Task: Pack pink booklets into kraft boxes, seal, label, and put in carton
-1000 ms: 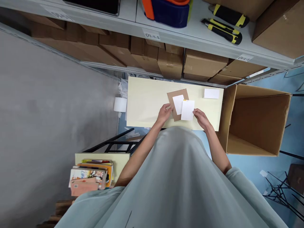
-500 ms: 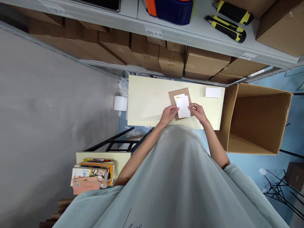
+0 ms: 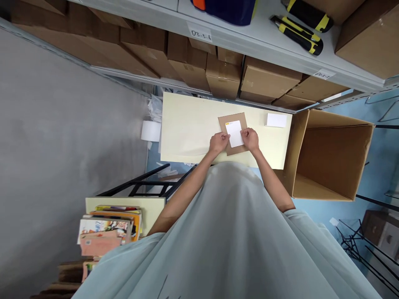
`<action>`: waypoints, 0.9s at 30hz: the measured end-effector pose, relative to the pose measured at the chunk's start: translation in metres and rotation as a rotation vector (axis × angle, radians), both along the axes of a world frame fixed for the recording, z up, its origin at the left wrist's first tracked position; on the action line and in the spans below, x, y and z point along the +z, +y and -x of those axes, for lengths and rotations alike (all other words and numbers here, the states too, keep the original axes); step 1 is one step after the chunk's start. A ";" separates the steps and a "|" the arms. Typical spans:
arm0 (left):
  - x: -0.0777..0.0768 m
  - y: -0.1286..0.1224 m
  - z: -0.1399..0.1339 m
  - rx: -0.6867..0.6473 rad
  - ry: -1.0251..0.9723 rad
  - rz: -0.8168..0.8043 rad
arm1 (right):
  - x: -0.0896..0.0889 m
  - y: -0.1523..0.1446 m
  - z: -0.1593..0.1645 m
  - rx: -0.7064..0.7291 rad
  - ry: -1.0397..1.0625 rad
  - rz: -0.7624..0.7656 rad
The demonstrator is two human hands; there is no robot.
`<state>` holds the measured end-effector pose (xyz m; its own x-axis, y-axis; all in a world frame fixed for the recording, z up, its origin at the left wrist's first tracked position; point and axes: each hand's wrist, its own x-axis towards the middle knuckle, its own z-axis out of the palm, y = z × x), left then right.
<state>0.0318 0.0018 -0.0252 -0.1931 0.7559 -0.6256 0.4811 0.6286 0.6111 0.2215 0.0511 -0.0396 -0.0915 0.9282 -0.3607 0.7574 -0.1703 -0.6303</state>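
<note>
A white card (image 3: 235, 133) with a small orange-yellow mark at its top left lies over a flat brown piece (image 3: 231, 150), which looks like a cardboard mailer or a sheet of card. Both rest, slightly tilted, on the cream table (image 3: 190, 128). My left hand (image 3: 219, 142) is closed, its fingertips pinching at the card's left edge. On the opposite side, my right hand (image 3: 249, 139) has its fingers curled and pressed together at the card's right edge. The fingertips partly cover both edges.
A white box or stack (image 3: 276, 120) sits at the table's back right. Beside the table stands an open cardboard box (image 3: 330, 162). Above the far edge, a shelf (image 3: 264, 50) carries cartons and utility knives (image 3: 299, 35). Books (image 3: 106, 230) are piled at lower left.
Two overlapping white pieces showed before; now one card shows, lying squarer on the brown piece. My right hand has shifted left and its fingers have curled in. The view has moved slightly.
</note>
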 end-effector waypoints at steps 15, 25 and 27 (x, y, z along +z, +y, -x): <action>0.000 0.015 -0.003 -0.045 0.116 0.125 | -0.002 0.007 0.007 0.050 -0.125 0.035; 0.006 0.014 -0.008 -0.082 0.179 0.122 | 0.013 0.018 0.003 0.055 -0.129 0.183; 0.007 0.013 -0.008 -0.091 0.184 0.109 | 0.013 0.021 0.002 0.052 -0.123 0.191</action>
